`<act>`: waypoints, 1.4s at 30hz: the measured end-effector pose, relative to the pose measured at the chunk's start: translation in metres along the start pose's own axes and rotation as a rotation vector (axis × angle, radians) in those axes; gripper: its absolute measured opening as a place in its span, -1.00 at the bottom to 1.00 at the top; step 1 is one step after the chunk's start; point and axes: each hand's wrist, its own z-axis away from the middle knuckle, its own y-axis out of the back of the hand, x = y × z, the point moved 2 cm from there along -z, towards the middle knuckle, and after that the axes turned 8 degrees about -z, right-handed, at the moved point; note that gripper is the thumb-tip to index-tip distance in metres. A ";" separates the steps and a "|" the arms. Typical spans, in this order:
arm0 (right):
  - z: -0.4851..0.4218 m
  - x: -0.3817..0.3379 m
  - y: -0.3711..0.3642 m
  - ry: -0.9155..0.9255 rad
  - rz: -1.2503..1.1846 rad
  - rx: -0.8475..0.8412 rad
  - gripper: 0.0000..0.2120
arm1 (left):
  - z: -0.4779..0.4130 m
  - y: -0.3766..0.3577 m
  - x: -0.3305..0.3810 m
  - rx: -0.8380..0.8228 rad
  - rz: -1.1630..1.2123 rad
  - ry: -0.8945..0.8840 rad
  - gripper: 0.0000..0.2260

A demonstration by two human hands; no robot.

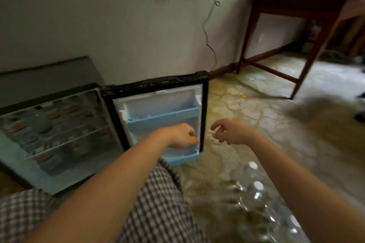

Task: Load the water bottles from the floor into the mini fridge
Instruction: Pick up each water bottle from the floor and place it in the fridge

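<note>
The mini fridge (57, 136) stands open at the left, its wire shelves holding several blurred bottles with red labels. Its door (204, 112) swings out to the right, with pale blue racks (162, 120) inside. My left hand (182, 136) hovers in front of the door's lower racks with fingers loosely curled, holding nothing. My right hand (229, 131) hangs just right of the door edge, fingers relaxed and holding nothing. A cluster of clear water bottles (262, 203) with white caps lies on the floor at the lower right, under my right forearm.
A dark wooden table (296, 31) stands against the wall at the back right. A cable (207, 31) hangs down the wall behind the fridge door. My checked trouser leg (158, 207) fills the bottom middle. The patterned floor (246, 108) stretches right of the door.
</note>
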 end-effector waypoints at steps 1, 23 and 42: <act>0.008 0.021 0.005 -0.041 -0.027 0.005 -0.71 | -0.007 -0.009 0.013 -0.023 -0.023 -0.022 -0.65; 0.065 0.273 -0.075 -0.519 -0.122 0.128 -0.48 | -0.132 -0.232 0.110 -0.396 0.309 0.023 -0.71; 0.030 0.230 -0.055 -0.338 0.274 0.099 -0.69 | -0.144 -0.253 0.097 -0.252 0.591 0.081 -0.32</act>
